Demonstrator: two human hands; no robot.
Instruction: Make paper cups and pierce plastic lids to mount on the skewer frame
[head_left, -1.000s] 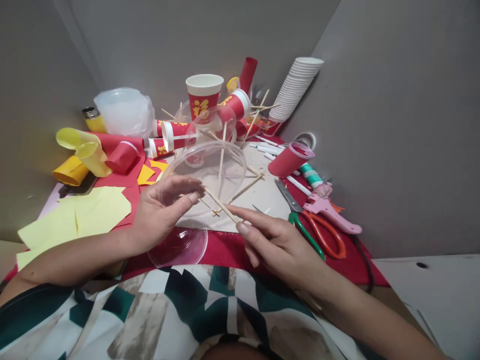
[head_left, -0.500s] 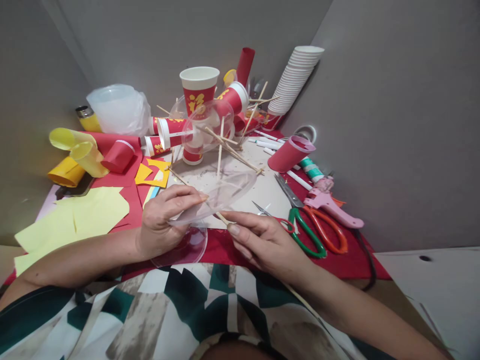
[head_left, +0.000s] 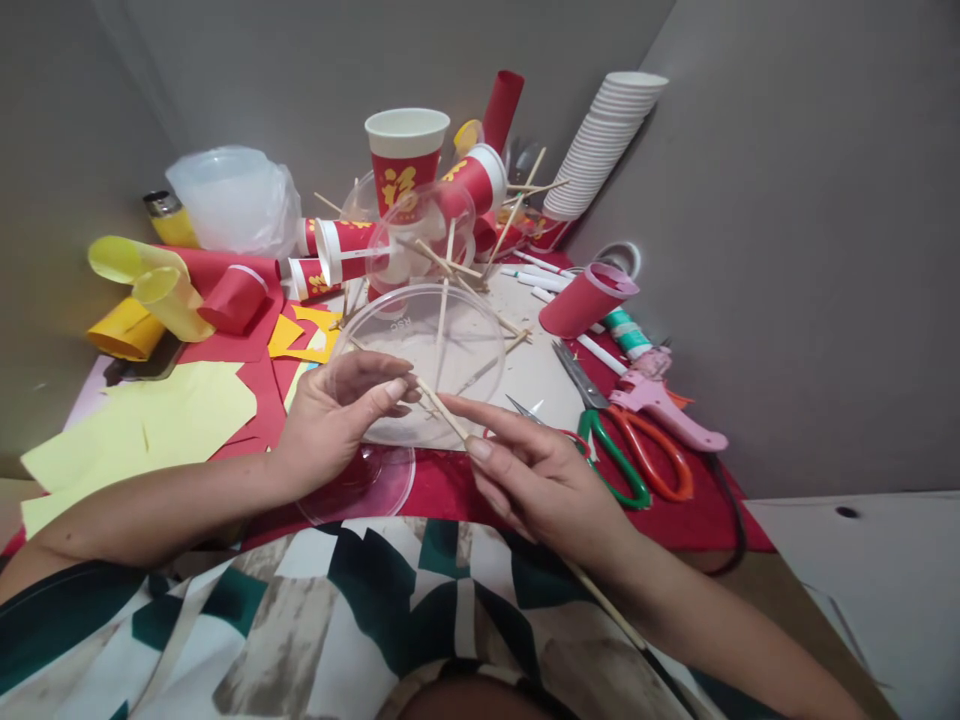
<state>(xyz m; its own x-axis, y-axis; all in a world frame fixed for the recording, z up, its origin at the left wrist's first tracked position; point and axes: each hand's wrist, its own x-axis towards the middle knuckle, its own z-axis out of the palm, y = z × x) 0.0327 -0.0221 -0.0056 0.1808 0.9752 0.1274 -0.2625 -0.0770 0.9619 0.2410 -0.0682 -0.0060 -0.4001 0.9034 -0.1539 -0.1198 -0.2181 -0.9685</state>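
My left hand [head_left: 349,410] grips a clear round plastic lid [head_left: 469,300] at its left side, with thumb and fingertips close to the lid's middle. The lid is tilted up, its flat face turned towards me. In my right hand [head_left: 536,475] a thin wooden stick [head_left: 450,418] is pinched between thumb and index finger. Its front end reaches the left fingertips in front of the lid; I cannot tell whether it goes through. A second clear lid [head_left: 394,490] lies below my left hand at the table's front edge.
Scissors with green and orange handles [head_left: 615,470] and a pink glue gun [head_left: 667,400] lie at the right. Behind the lid stand joined sticks and a red-and-white paper cup [head_left: 407,165]. A tall cup stack [head_left: 607,145] leans back right. Yellow paper [head_left: 165,410] lies left.
The lid has turned from nearly edge-on to facing me, and its upper rim has risen. My left fingers have shifted on it. The right hand still pinches the stick.
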